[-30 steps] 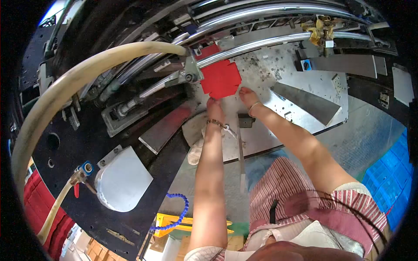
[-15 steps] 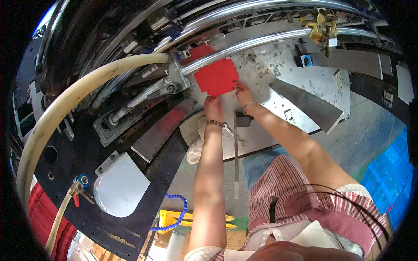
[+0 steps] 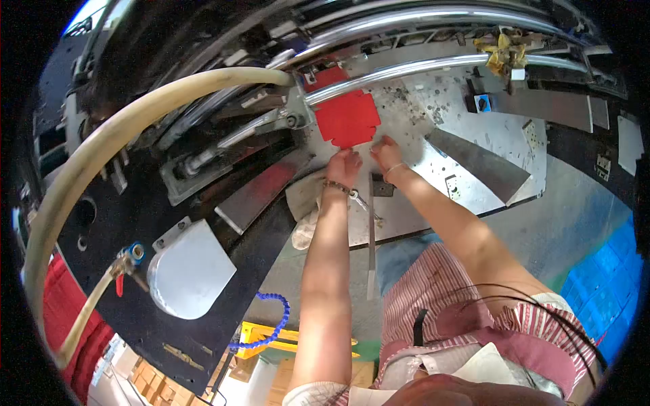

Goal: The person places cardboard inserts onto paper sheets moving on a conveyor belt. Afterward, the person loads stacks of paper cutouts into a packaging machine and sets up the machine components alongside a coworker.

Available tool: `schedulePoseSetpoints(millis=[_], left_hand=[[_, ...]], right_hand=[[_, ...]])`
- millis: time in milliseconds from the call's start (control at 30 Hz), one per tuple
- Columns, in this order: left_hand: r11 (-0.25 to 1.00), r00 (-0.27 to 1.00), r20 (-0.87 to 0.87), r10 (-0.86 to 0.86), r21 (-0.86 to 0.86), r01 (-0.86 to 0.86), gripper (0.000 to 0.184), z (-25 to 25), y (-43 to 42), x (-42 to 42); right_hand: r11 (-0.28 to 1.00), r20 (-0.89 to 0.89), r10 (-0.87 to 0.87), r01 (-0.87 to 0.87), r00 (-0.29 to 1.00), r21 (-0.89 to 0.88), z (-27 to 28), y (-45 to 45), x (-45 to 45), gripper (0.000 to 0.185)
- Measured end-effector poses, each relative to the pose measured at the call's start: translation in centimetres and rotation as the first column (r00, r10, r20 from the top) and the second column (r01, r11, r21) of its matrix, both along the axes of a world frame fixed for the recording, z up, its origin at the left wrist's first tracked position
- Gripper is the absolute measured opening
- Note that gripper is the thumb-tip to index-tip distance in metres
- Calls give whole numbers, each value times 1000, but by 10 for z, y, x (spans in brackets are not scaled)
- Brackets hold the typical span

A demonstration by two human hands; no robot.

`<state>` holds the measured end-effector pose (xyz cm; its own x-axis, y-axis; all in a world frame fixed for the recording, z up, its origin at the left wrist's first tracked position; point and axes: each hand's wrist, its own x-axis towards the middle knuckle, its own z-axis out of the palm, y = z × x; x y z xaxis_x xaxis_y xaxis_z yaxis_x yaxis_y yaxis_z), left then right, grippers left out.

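A flat red card sheet with notched edges lies on the metal plate, its far side close to the chrome rail. My left hand is at its near edge, with the fingertips pinched together on the card's border. My right hand is just off the near right corner, its fingers loosely curled and the thumb apart, holding nothing that I can see. Beyond the rail shows more red material; whether it is the same sheet I cannot tell.
The chrome rail crosses above the metal plate. A thick cream hose arches on the left. Dark metal bars flank the plate. A pale cloth and a thin upright rod are near my wrists.
The red sheet reaches farther back toward the rail. My right hand has come off its corner and moved slightly right and toward me. My left hand stays at the near edge.
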<state>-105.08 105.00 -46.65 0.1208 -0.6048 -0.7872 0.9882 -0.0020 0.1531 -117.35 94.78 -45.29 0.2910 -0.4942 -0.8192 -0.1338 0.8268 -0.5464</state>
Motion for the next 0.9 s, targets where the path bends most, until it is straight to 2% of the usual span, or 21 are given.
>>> schedulePoseSetpoints(millis=[33,100,133,167,200,233,267,300,367,400,433,467,533,600,633,700,733,767,800,833,900], left_hand=[[994,996,54,-77,86,72,9,9,6,-1],[982,983,131,-130,157,108,10,16,26,3],[963,991,19,-136,-233,136,10,2,48,8],[943,943,264,-203,-207,261,13,26,61,5],[923,833,489,-258,-130,362,18,53,74,1],[950,667,685,-294,129,286,25,93,86,-22],[901,474,771,-425,410,141,33,136,97,-47],[914,525,767,-368,403,52,42,171,114,-64],[926,625,688,-368,330,182,51,306,124,-95],[904,626,655,-423,258,342,51,361,138,-98],[847,611,620,-492,179,500,52,407,161,-97],[852,609,625,-488,190,487,52,446,185,-96],[772,585,686,-434,-52,634,51,512,228,-87],[887,490,775,-399,192,420,30,566,274,-69],[919,349,851,-392,344,193,23,586,289,-58],[934,70,957,-281,290,-210,16,602,313,-26],[851,-118,899,-422,348,-393,28,597,332,-5],[726,-297,722,-625,397,-562,49,593,347,15],[672,-317,660,-681,391,-629,71,589,357,35],[684,-325,668,-669,384,-620,71,578,367,55],[567,-387,485,-785,308,-764,85,552,378,91]], right_hand=[[991,-82,-15,26,996,128,17,-2,-3,58],[998,-188,56,-56,981,6,14,1,-24,58],[998,-39,-55,54,998,-20,33,1,-37,57],[988,125,-150,154,981,-22,54,3,-50,56],[988,98,-151,153,984,-23,58,-1,-60,51],[996,15,-15,16,1000,-83,84,-6,-68,46],[982,35,25,-18,999,-186,113,-11,-78,37],[966,59,28,-12,998,-259,127,-15,-90,34],[921,78,106,-68,991,-385,198,-20,-101,34],[915,111,141,-87,984,-394,231,-20,-90,34],[887,215,174,-58,961,-459,258,-16,-81,34],[860,302,197,-17,933,-509,289,-11,-81,33],[800,326,384,-136,864,-584,399,7,-54,31],[716,384,604,-264,699,-646,461,27,-33,30],[670,385,671,-297,634,-680,486,44,-22,30],[609,373,739,-320,561,-725,520,84,2,31],[563,364,805,-407,469,-720,533,105,12,32],[507,355,857,-482,374,-715,545,125,23,33],[460,313,880,-478,356,-748,549,145,37,35],[418,272,898,-482,345,-770,544,167,49,37],[337,165,911,-452,377,-826,539,200,74,47]])
